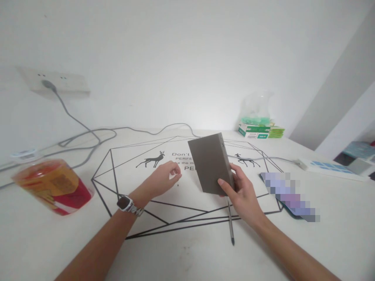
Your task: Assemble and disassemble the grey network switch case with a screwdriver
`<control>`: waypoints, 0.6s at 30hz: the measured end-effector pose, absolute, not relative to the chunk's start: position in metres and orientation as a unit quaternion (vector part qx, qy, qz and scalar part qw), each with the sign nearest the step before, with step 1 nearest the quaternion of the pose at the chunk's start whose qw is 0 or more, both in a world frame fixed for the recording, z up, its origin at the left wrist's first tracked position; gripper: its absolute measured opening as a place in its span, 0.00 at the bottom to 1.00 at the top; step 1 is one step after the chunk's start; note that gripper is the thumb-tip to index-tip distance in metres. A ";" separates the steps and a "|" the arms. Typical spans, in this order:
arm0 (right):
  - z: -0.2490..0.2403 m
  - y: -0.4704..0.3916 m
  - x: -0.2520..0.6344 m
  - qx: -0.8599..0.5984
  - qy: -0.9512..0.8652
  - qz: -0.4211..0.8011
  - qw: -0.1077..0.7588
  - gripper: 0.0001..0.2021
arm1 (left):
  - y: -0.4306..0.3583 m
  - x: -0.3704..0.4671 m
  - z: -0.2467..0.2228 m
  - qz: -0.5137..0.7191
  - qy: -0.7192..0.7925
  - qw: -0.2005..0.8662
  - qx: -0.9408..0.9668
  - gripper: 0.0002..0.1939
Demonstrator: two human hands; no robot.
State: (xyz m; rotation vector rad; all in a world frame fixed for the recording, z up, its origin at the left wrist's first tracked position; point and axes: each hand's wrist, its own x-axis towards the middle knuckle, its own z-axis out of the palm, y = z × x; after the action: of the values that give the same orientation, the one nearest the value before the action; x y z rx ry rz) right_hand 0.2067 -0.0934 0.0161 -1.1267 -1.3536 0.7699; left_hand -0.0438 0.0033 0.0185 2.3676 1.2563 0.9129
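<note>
My right hand (243,195) grips a flat dark grey box (209,166), tilted up off the table, thumb on its broad face and fingers behind its right edge. A small hole or screw shows near the top of its narrow side. Below the box, a thin pen-like grey stick (231,224) with a dark tip points toward me; its upper end is hidden. To the left of the box, my left hand (164,177), with a watch (125,203) at the wrist, has loosely curled fingers and a gap between thumb and forefinger. Under its thumb is a tiny dark speck (177,185).
A red and yellow tub (58,187) stands at left, near a looped grey cable (96,146) plugged into a wall socket (55,82). A blurred-out phone (287,195) and a white power strip (336,169) lie at right. Green-white boxes (253,130) stand by the wall.
</note>
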 end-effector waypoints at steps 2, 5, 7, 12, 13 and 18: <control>0.014 -0.093 0.210 -0.488 -0.620 0.238 0.566 0.23 | 0.004 -0.050 0.017 0.257 0.451 0.187 0.834 0.05; 0.013 -0.094 0.213 -0.512 -0.672 0.152 0.513 0.21 | 0.004 -0.051 0.014 0.224 0.461 0.205 0.834 0.04; 0.013 -0.096 0.214 -0.522 -0.698 0.123 0.474 0.21 | 0.003 -0.050 0.012 0.222 0.465 0.196 0.834 0.05; 0.010 -0.095 0.214 -0.505 -0.753 0.066 0.417 0.22 | 0.005 -0.049 0.006 0.222 0.455 0.176 0.844 0.06; 0.009 -0.094 0.215 -0.500 -0.762 0.056 0.407 0.23 | 0.006 -0.049 0.005 0.221 0.453 0.176 0.846 0.06; 0.009 -0.093 0.216 -0.487 -0.793 0.004 0.366 0.26 | 0.009 -0.058 0.014 0.266 0.451 0.180 0.833 0.06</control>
State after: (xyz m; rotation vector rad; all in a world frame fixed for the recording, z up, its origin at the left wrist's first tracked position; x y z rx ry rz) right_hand 0.2158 -0.0929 0.0090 -1.2507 -2.0393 0.0109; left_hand -0.0579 0.0089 0.0137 2.3538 1.2739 0.7503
